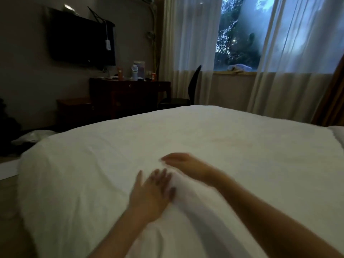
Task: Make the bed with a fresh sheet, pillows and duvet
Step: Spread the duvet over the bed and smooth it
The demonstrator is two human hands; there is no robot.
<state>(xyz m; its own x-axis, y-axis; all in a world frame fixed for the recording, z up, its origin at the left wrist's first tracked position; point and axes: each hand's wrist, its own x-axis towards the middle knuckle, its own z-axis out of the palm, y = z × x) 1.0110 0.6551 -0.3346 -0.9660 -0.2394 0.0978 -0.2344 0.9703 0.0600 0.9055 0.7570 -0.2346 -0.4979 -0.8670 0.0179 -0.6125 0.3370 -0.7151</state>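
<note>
Both my hands lie flat, fingers straight: left hand (150,190) beside a raised fold, right hand (178,161) just beyond it, pressing the white duvet (204,135) across the bed. I judge this smoothing; next, sweep the fold outward.

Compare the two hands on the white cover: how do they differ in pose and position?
The left hand lies nearer the camera with fingers spread, palm down on the white cover; the right hand reaches further across the bed, fingers together and pointing left. The left hand sits left of a raised fold; the right hand lies beyond it. Both are blurred, open, and grip nothing.
</note>
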